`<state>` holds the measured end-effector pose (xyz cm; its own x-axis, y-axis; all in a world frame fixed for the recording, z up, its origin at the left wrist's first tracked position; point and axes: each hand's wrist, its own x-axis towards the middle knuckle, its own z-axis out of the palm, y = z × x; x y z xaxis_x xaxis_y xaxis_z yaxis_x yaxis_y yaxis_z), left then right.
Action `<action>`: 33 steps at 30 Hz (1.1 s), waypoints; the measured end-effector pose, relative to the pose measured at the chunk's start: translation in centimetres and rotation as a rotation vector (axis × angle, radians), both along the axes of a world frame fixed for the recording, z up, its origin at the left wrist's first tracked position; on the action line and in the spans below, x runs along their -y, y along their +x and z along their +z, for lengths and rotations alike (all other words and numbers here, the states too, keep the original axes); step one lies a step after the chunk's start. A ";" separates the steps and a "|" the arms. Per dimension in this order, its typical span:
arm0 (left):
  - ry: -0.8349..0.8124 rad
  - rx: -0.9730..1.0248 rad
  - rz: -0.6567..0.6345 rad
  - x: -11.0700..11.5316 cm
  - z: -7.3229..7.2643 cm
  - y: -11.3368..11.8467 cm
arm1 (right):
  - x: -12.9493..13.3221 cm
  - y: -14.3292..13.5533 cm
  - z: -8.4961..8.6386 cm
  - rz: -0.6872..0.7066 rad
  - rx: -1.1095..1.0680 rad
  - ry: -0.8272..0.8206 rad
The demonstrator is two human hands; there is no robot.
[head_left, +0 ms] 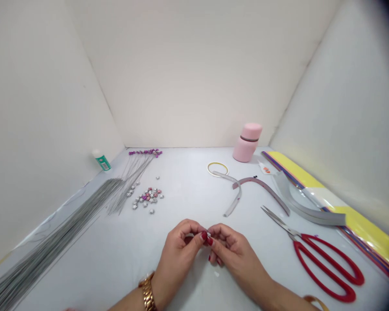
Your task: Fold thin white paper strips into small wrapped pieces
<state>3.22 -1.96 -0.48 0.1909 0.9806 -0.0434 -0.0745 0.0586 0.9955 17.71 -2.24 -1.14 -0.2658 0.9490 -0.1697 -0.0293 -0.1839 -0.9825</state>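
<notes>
A small silver folded-paper star point(209, 234) is pinched between the fingertips at the lower middle of the head view, partly hidden by them. My left hand point(181, 246) closes thumb and forefinger on its left side. On the other side, my right hand point(231, 249) pinches it too, the remaining fingers curled. Both hands hover just above the white table. Left of them lies a loose pile of silver, pink and purple paper stars point(151, 195). Behind that pile, thin wires point(138, 167) tipped with purple stars point(145, 152) lie on the table.
A long bundle of grey wires point(61, 231) runs along the left, near a glue stick point(101, 160). To the right lie red-handled scissors point(327, 263), paper strips point(262, 185), a tape roll point(218, 169) and coloured sheets point(359, 229). A pink flask point(247, 143) stands at the back.
</notes>
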 end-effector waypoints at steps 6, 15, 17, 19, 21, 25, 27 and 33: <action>0.021 0.065 -0.092 -0.1 0.3 0.0 | -0.4 0.3 0.6 0.043 -0.139 -0.148; 0.036 0.054 -0.099 -0.2 0.5 0.1 | -0.5 0.3 0.4 0.019 -0.200 -0.164; 0.020 0.068 -0.096 -0.2 0.4 0.1 | -0.4 0.3 0.4 -0.002 -0.199 -0.157; 0.000 0.092 -0.093 -0.2 0.3 0.1 | -0.4 0.2 0.5 -0.028 -0.188 -0.137; -0.018 0.118 -0.095 -0.2 0.1 0.1 | -0.4 0.2 0.6 -0.035 -0.177 -0.125; -0.053 0.131 -0.083 -0.2 0.2 0.1 | -0.4 0.1 0.6 -0.050 -0.160 -0.113; -0.083 0.132 -0.069 -0.2 0.3 0.1 | -0.4 0.1 0.4 -0.091 -0.163 -0.092; -0.151 0.129 -0.030 -0.4 0.5 0.4 | -0.3 0.1 0.1 -0.122 -0.116 0.001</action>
